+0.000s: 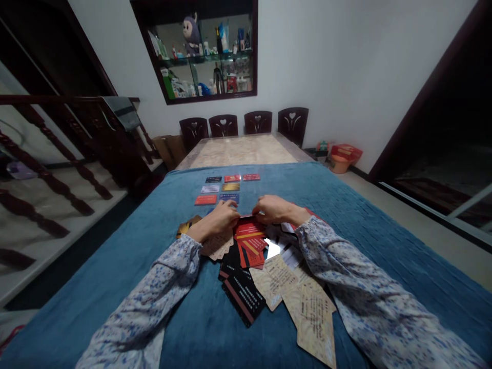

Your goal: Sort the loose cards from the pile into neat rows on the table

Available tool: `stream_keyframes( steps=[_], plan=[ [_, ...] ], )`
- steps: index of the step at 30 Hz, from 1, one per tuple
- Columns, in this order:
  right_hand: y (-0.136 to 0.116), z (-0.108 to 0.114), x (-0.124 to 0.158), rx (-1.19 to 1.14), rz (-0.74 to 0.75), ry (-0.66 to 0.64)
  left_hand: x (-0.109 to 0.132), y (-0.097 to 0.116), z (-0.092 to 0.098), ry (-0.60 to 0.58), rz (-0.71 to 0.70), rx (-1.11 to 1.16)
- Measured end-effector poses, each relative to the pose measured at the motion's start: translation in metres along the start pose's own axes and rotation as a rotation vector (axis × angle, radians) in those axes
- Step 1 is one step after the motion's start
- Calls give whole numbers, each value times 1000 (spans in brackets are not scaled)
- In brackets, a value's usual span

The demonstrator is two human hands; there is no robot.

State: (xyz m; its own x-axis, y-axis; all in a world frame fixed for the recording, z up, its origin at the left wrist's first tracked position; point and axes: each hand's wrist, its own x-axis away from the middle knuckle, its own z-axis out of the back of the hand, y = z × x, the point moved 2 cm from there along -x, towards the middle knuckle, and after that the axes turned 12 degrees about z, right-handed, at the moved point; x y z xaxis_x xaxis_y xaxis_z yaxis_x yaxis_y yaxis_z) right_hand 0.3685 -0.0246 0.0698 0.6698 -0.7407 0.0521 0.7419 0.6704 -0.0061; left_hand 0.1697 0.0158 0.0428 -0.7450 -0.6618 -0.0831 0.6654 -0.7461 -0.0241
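Observation:
My left hand (223, 216) and my right hand (275, 209) are close together over a pile of cards. Their fingers pinch the two ends of a card (247, 216), seen almost edge-on, its face hidden from me. Just below it lie red cards (251, 248) with yellow stripes. Black cards (246, 296) with a dark pink stripe and beige patterned cards (317, 320) fan out toward me. More beige cards (218, 247) lie under my left wrist, with a gold card (187, 226) beside it. Whitish cards (292, 255) are partly covered near my right forearm.
Beyond my hands, several cards lie in short rows, among them a black card (213, 180), a gold card (230, 187) and a blue card (229, 198). A blue cloth (154, 287) covers the near table. Chairs (258, 123) stand at the far end; a wooden railing (49, 174) runs left.

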Motion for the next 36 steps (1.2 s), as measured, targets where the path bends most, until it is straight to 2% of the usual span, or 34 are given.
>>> stream_keyframes(
  steps=[9, 16, 23, 31, 36],
  plan=[
    [3, -2, -1, 8, 16, 50, -2, -1, 3, 47, 12, 67],
    [6, -3, -1, -42, 25, 59, -4, -6, 1, 1, 15, 123],
    [9, -4, -1, -96, 20, 74, -3, -6, 4, 19, 19, 155],
    [11, -5, -1, -62, 12, 121, 0, 0, 10, 68, -22, 129],
    [13, -9, -3, -45, 9, 144, 1, -2, 12, 135, 25, 151]
  ],
)
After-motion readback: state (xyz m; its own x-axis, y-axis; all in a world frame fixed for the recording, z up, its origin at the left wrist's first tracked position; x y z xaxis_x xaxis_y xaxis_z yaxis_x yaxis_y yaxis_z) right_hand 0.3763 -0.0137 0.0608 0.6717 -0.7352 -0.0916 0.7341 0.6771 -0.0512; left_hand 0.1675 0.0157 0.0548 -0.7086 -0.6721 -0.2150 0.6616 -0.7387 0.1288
